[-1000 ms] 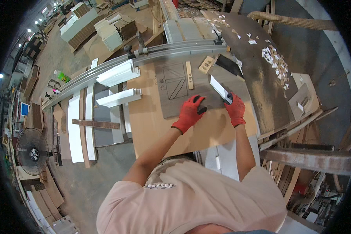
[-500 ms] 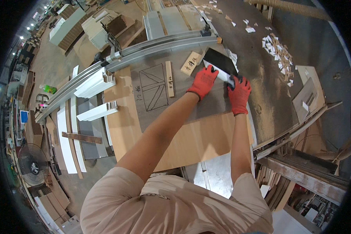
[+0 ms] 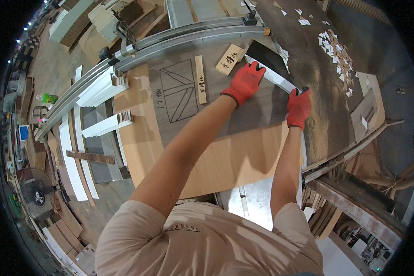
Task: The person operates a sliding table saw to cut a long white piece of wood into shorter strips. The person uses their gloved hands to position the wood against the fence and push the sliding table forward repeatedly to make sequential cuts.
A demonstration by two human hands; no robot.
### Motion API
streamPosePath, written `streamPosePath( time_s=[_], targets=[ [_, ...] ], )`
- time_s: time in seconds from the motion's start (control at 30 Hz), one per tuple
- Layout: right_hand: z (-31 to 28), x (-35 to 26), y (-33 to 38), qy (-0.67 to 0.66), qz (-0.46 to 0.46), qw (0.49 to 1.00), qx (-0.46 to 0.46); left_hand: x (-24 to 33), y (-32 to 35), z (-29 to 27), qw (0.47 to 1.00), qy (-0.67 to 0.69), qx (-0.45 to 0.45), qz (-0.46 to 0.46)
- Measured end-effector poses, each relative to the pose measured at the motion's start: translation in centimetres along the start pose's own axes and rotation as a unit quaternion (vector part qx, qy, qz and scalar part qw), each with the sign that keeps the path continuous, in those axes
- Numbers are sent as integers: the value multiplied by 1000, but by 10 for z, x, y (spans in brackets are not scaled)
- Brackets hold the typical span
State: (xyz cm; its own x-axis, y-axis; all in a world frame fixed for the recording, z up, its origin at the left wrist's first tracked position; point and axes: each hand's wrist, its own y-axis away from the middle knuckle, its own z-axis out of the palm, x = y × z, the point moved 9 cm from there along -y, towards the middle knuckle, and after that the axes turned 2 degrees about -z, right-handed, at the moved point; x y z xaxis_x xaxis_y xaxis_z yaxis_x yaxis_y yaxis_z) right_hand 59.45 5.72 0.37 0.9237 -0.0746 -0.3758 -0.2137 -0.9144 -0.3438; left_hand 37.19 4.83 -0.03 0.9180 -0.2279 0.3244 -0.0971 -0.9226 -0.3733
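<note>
Red-gloved left hand (image 3: 245, 83) and right hand (image 3: 299, 107) are still gripping the dark panel (image 3: 267, 64), I'm seeing it pushed farther across the bench (image 3: 225, 156).

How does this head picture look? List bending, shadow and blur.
Head view: the fisheye bends the metal rail into an arc, and a black rim rings the frame; the arms cast soft shadows on the board; the left hand and right hand, in red gloves, are sharp; the fan near the rim is squeezed.
</note>
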Motion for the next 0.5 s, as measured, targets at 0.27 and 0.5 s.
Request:
streamPosePath(
  time_s=[0.27,0.5],
  targets=[
    [-24,-69,16,146,-191,971,-3,7,-8,5,957,-203,-69,195],
    [32,-121,26,121,-318,939,-49,-6,-14,0,988,-142,-50,27]
  ],
)
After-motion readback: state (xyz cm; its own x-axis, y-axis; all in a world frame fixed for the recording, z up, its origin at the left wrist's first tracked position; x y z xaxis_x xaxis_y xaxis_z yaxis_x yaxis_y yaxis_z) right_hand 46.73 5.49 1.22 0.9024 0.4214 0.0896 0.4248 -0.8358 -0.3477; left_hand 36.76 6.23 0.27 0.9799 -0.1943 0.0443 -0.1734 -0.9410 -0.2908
